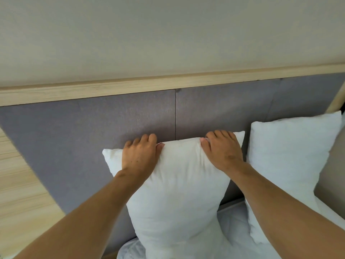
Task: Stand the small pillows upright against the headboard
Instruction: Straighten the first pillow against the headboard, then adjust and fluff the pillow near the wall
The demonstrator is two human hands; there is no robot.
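Left hand (139, 156) and right hand (222, 150) grip top edge of centre pillow (179, 193), fingers (147, 138) curled over it, thumbs in front. Pillow upright against grey headboard (93, 131); second pillow (291, 156) just beside it.

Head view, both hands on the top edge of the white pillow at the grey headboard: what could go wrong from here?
1. The soft white pillow, gripped by the left hand and right hand, narrows toward its base, so it may slump or tip once released.
2. It stands tilted beside the second white pillow; it could lean onto that one instead of resting on the grey fabric headboard.
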